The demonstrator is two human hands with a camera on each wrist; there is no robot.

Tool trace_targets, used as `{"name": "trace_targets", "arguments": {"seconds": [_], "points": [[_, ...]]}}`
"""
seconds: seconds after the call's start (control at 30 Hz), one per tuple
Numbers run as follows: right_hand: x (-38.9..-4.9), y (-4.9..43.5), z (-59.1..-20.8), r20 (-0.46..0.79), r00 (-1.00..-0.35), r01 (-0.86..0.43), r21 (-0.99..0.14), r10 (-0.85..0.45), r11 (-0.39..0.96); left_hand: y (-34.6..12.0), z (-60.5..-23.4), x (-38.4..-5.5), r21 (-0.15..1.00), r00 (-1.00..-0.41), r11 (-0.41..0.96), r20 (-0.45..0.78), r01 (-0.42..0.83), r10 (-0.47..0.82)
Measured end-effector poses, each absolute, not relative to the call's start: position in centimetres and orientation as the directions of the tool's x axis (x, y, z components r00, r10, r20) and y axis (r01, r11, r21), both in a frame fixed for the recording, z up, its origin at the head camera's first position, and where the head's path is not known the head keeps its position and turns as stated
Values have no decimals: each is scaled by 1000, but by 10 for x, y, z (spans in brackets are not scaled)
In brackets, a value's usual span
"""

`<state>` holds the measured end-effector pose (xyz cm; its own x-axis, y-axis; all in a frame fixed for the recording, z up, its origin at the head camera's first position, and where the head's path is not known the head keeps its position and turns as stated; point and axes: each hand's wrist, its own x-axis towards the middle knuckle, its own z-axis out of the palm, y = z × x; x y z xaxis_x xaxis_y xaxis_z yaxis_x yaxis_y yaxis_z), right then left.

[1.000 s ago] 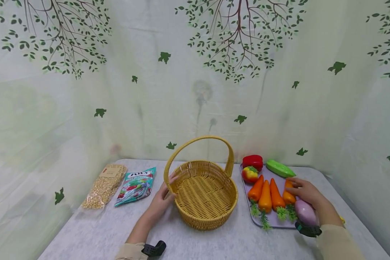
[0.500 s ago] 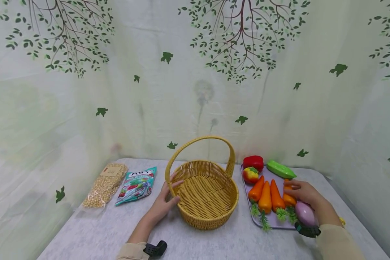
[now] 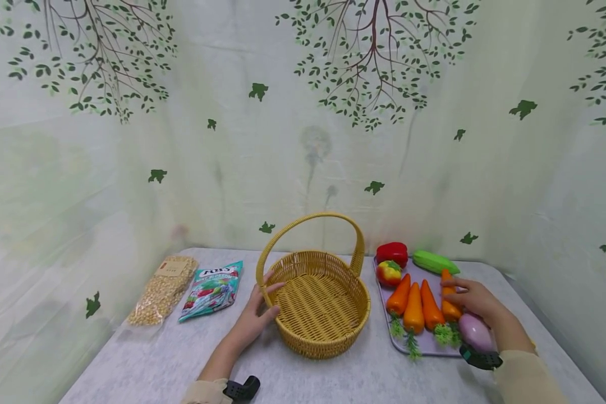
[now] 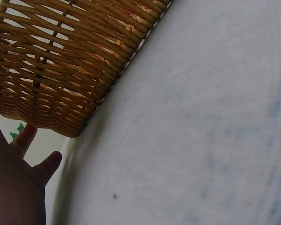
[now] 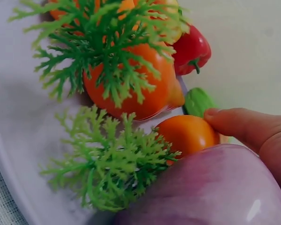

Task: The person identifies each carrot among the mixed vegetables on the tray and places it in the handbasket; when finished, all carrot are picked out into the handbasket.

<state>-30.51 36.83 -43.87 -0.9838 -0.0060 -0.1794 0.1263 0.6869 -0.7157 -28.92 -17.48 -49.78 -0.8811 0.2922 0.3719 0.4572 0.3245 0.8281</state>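
Note:
In the head view my left hand (image 3: pixel 252 317) rests against the left side of a wicker basket (image 3: pixel 318 345), near the foot of its arched handle. One finger reaches over the rim. The left wrist view shows spread fingers beside the woven wall (image 4: pixel 61 70). At the right, my right hand (image 3: pixel 477 300) pinches an orange carrot (image 3: pixel 450 306) on a lilac tray (image 3: pixel 399 343). That carrot's tip points up toward a green, cucumber-like vegetable (image 3: pixel 434 262). A purple onion-like vegetable (image 5: pixel 215 187) lies under the hand and hides part of it in the right wrist view.
More carrots (image 3: pixel 413 308) with green tops lie on the tray, beside a red bell pepper (image 3: pixel 392 253) and a red-yellow fruit (image 3: pixel 389 272). To the left are a bag of corn kernels (image 3: pixel 164 289) and a teal candy packet (image 3: pixel 212 290). A printed curtain (image 3: pixel 303 140) hangs behind the table.
The pinched carrot has shifted slightly away from me, its tip now higher beside the green vegetable. My left fingers have moved a little further over the basket rim.

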Motion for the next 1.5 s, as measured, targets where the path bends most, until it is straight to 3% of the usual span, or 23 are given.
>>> {"name": "trace_targets", "arguments": {"seconds": [0.23, 0.57, 1.07, 1.5], "points": [[-301, 368, -434, -165, -984, 162, -726, 59, 668, -174, -497, -290, 825, -876, 319, 378, 466, 300], [-297, 362, -424, -47, -997, 72, -766, 56, 639, -175, -496, -292, 824, -870, 310, 387, 475, 306], [-289, 329, -400, 76, -997, -49, -797, 20, 602, -176, -497, -289, 823, -878, 326, 381, 465, 289], [-271, 294, -389, 84, -995, -102, -866, -59, 490, -168, -495, -288, 806, -898, 397, 382, 439, 217]]}}
